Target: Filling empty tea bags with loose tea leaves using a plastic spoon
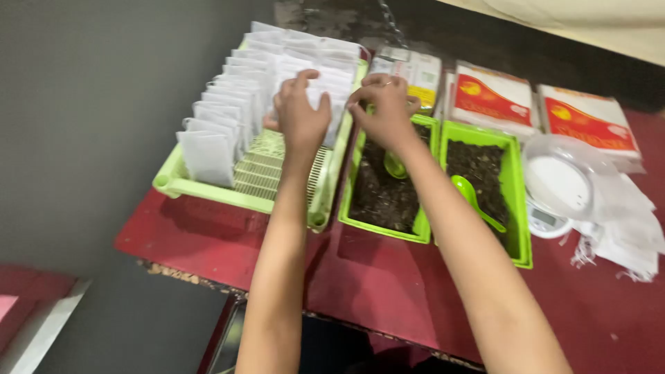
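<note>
- Both hands are up at the far end of the rack [208,188], which sits at the table's [360,277] left edge.
- Left hand [300,114] rests on the white bags [228,118] standing in rows, fingers curled over one; can't tell if it's actually gripped.
- Right hand [384,111] is just beside it, fingertips pinched at a bag's edge.
- Two green trays [516,201] of dark stuff sit right of the rack, a green spoon [471,197] in the right one.
- Scale [554,201] near the right edge.
</note>
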